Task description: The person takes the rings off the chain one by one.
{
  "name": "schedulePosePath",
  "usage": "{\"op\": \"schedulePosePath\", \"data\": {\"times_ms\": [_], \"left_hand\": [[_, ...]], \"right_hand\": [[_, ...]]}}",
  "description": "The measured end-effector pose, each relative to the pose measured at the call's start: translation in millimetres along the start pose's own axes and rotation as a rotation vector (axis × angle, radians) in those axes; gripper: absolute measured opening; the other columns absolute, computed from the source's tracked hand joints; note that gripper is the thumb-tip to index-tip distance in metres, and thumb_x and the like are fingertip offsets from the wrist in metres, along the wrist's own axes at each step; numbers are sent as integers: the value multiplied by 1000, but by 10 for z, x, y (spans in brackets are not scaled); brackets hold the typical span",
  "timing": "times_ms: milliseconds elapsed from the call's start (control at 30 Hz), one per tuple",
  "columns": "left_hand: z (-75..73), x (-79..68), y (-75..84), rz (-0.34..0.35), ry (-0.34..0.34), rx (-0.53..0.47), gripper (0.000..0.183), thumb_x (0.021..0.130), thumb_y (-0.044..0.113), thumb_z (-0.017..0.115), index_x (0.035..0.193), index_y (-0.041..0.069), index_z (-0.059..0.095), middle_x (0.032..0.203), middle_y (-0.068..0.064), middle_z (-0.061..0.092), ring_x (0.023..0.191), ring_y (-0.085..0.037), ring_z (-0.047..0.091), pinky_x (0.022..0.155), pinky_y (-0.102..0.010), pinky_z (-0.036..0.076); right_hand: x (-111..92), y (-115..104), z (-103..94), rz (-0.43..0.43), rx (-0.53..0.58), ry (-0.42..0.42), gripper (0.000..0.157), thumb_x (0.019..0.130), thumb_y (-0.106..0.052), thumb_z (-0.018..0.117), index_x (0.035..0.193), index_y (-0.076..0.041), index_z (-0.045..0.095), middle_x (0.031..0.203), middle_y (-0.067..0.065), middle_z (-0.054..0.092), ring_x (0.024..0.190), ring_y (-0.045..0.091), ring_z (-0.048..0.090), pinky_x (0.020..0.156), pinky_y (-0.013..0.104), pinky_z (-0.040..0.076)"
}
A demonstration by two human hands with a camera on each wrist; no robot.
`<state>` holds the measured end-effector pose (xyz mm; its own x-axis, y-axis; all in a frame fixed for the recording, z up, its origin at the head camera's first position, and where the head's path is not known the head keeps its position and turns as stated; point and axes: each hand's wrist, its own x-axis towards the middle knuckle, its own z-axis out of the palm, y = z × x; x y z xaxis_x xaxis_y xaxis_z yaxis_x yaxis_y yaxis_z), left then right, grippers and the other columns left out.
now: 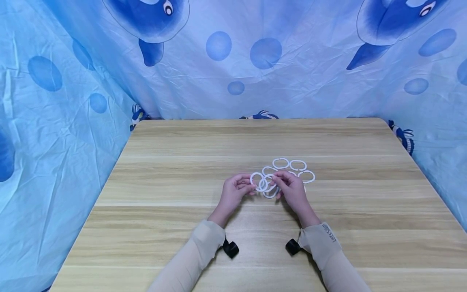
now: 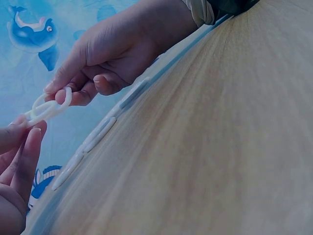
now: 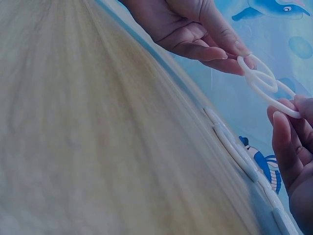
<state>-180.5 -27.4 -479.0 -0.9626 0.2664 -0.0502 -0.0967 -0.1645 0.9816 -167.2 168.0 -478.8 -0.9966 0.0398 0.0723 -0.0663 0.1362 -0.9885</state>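
Note:
Two white plastic rings, interlinked, are held up between my hands over the table. My left hand (image 1: 232, 190) pinches the left ring (image 1: 256, 173) at its side between thumb and fingers. The right ring (image 3: 259, 88) passes through it, and my right hand (image 1: 294, 191) grips that one between thumb and fingertips. In the left wrist view the joined pair shows as overlapping white loops (image 2: 46, 115) between both sets of fingertips. Behind and below the hands lie several loose white oval links; one link (image 1: 270, 197) shows under the held pair, and my right hand partly hides others.
A wood-grain table (image 1: 164, 235) spreads around the hands. Farther back on it lie one oval link (image 1: 280, 168), a second link (image 1: 298, 161) and a third link (image 1: 307, 183). A blue curtain (image 1: 204, 97) with whale prints hangs behind and at both sides.

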Motion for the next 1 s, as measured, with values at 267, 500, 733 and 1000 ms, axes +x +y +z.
{"op": "schedulePosePath", "data": {"times_ms": [267, 500, 733, 1000], "left_hand": [[9, 9, -9, -26, 16, 16, 36, 81, -15, 65, 117, -15, 58, 86, -12, 69, 71, -7, 67, 71, -27, 62], [8, 3, -2, -48, 27, 9, 37, 80, -15, 65, 117, -15, 58, 99, -32, 65, 72, -7, 68, 74, -28, 62], [1, 0, 4, -48, 25, -16, 37, 80, -16, 65, 117, -16, 57, 89, -20, 69, 72, -7, 68, 74, -28, 62], [1, -2, 2, -31, 20, -10, 36, 80, -17, 64, 116, -17, 57, 97, -32, 65, 72, -7, 68, 75, -29, 62]], "right_hand": [[-7, 2, -11, -27, -23, 5, 17, 93, -4, 62, 102, 10, 65, 85, 32, 66, 55, 11, 59, 42, 30, 54], [-6, -4, -9, -45, -28, -5, 19, 93, -6, 63, 102, 11, 65, 86, 35, 65, 54, 9, 57, 42, 30, 54], [-12, -25, -8, -39, -23, -2, 19, 93, -6, 63, 101, 10, 66, 86, 36, 65, 52, 9, 57, 42, 30, 54], [-7, -24, -1, -51, -48, 4, 19, 93, -5, 62, 101, 11, 65, 82, 31, 67, 50, 9, 56, 41, 31, 54]]}}
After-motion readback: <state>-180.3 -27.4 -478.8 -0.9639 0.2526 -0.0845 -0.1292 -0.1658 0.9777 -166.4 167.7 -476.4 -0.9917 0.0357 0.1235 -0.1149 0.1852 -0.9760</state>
